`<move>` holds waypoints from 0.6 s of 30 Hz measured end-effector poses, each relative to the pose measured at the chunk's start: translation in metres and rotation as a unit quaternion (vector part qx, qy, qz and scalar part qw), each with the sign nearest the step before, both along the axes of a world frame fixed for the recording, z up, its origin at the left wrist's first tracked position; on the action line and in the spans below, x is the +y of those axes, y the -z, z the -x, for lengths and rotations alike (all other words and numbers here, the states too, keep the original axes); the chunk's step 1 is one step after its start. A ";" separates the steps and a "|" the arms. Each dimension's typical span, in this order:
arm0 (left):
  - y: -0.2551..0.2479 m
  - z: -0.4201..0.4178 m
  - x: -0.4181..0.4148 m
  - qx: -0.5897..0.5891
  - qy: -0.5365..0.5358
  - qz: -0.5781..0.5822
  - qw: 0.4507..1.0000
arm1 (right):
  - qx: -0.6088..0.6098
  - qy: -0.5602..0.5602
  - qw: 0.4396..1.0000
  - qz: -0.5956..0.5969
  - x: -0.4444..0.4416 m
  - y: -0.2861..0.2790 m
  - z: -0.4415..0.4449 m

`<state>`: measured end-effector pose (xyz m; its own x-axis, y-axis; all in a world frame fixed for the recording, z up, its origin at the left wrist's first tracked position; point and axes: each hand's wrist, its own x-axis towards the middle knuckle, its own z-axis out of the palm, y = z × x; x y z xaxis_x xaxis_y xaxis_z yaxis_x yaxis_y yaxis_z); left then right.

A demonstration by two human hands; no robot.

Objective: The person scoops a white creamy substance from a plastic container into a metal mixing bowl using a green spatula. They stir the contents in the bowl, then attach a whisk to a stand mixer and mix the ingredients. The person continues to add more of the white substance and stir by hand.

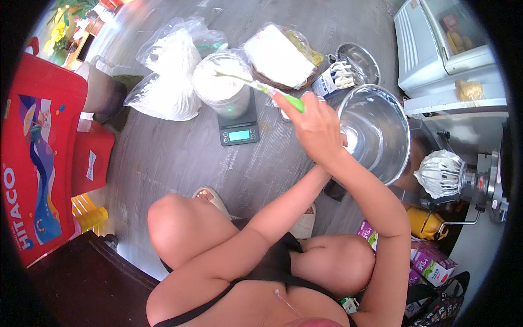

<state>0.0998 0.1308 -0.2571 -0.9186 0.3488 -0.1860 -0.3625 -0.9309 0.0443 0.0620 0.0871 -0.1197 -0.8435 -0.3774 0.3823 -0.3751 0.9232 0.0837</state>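
My right hand [316, 126] grips the green handle of a slim spatula [282, 93]. Its far end reaches over a clear plastic tub [229, 100] with white contents, which stands on a black digital scale [239, 137] with a lit display. Under my right wrist crosses my left arm. Most of my left hand [344, 140] is hidden behind the right; its visible fingers are at the near rim of a large steel mixing bowl [384, 135]. That bowl leans with its mouth towards me, and whitish smears mark its inside.
Plastic bags of white stuff [171, 77] lie left of the tub. Beyond are a wrapped white block in a basket [282, 57], an open carton [329, 83] and a smaller steel bowl [361, 57]. A cream-coated whisk [439, 173] juts from a mixer at right. Red boxes [45, 163] stand left.
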 end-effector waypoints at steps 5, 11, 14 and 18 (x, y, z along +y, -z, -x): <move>0.001 0.002 -0.008 -0.011 -0.008 0.132 0.991 | -0.147 0.002 0.985 0.091 -0.015 0.008 0.013; -0.013 0.010 -0.005 0.066 -0.015 0.363 0.929 | -0.318 0.036 0.768 0.555 0.031 -0.034 -0.012; -0.022 0.021 -0.010 -0.003 0.031 0.269 0.963 | -0.360 0.145 0.666 0.637 0.091 -0.096 -0.062; -0.046 0.032 -0.013 0.041 0.091 0.264 0.959 | -0.167 0.232 0.863 0.416 0.188 -0.131 -0.129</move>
<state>0.0683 0.1179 -0.2113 -0.8707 0.3809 -0.3111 -0.4916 -0.6925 0.5280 0.1912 0.2750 0.0110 -0.9456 0.3189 0.0638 0.1766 0.6681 -0.7228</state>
